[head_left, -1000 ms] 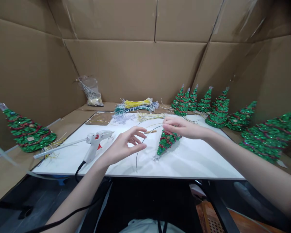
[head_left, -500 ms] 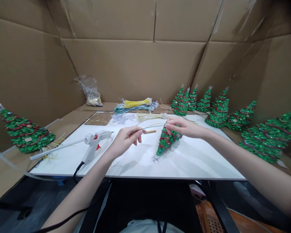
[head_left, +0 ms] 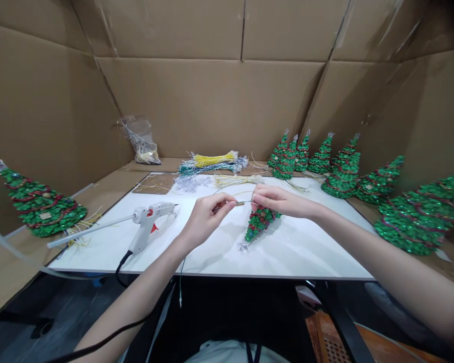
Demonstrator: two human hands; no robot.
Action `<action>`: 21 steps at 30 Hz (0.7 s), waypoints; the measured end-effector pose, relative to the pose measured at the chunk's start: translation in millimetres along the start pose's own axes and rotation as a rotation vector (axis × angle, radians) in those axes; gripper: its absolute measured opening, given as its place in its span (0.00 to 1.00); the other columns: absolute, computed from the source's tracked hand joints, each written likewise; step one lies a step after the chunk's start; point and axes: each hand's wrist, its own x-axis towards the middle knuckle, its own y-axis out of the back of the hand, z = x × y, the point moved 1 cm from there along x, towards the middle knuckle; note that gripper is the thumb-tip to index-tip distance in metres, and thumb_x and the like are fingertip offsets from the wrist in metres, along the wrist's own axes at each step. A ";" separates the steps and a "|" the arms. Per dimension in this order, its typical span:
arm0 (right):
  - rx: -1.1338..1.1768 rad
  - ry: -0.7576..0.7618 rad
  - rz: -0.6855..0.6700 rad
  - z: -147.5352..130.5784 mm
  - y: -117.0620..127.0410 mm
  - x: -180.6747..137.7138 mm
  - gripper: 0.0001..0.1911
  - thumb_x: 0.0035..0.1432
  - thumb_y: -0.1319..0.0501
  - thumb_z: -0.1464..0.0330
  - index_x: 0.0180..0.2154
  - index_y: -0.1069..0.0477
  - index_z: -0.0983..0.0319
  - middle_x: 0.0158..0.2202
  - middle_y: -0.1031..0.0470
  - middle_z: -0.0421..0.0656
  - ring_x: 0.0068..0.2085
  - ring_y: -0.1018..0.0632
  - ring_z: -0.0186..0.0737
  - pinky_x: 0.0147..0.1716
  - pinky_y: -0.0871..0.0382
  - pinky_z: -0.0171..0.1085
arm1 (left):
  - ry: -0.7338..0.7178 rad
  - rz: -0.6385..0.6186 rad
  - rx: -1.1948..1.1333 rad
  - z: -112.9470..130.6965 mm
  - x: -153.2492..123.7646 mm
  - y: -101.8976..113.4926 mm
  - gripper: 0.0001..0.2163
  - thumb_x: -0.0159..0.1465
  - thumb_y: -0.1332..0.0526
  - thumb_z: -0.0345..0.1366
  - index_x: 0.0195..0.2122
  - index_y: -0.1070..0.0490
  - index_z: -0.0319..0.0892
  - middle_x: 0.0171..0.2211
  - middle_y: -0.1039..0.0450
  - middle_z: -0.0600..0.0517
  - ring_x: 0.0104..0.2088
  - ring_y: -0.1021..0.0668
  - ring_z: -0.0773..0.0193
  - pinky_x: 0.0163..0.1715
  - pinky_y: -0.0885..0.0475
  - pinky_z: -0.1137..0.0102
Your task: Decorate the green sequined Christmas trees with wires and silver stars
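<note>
My left hand [head_left: 208, 217] is closed in a pinch on thin wires, its fingertips pointing right. Facing it, my right hand [head_left: 276, 200] pinches the other part of the wires, so a short stretch of thin wire [head_left: 248, 202] spans the gap between them. A loose end hangs below my left wrist over the table's front edge. Just beyond my left fingertips shows a small tan stick [head_left: 240, 203]; whether it touches the fingers I cannot tell. Under my right hand a green tinsel Christmas tree [head_left: 259, 222] lies on its side, its base partly hidden and its clear star tip toward me.
A white glue gun [head_left: 146, 227] with a long glue stick stands at left, near another tinsel tree [head_left: 45, 212]. Bundles of yellow and green wires [head_left: 214, 164] lie at the back. A plastic bag [head_left: 142, 141] sits behind. Several more trees [head_left: 340, 174] line the right side.
My left hand has moved right and my right hand slightly left, narrowing the gap. The wire between them has shortened, and a loose end now dangles below my left wrist.
</note>
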 end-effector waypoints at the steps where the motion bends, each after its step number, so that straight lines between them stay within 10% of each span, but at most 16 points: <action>1: -0.002 0.008 0.001 -0.7 -0.6 0.3 0.27 0.68 0.50 0.49 0.35 0.24 0.62 0.37 0.32 0.43 0.39 0.29 0.39 0.44 0.35 0.40 | -0.004 -0.001 0.003 -0.1 0.2 -0.1 0.10 0.69 0.42 0.41 0.37 0.24 0.42 0.28 0.26 0.53 0.28 0.29 0.66 0.27 0.37 0.73; 14: -0.208 0.064 0.052 0.6 -2.9 12.1 0.27 0.68 0.52 0.50 0.35 0.24 0.62 0.37 0.31 0.46 0.42 0.29 0.44 0.47 0.35 0.44 | -0.246 0.049 0.246 -0.3 1.7 -8.0 0.06 0.69 0.40 0.36 0.40 0.23 0.45 0.31 0.29 0.54 0.29 0.29 0.68 0.30 0.35 0.72; 21: -0.452 -0.387 0.226 63.0 55.8 4.6 0.36 0.52 0.40 0.41 0.53 0.25 0.58 0.48 0.27 0.53 0.55 0.32 0.62 0.56 0.39 0.56 | -0.214 -0.083 0.273 -8.6 -6.6 -5.3 0.06 0.69 0.40 0.35 0.36 0.25 0.44 0.32 0.29 0.53 0.32 0.25 0.66 0.33 0.33 0.72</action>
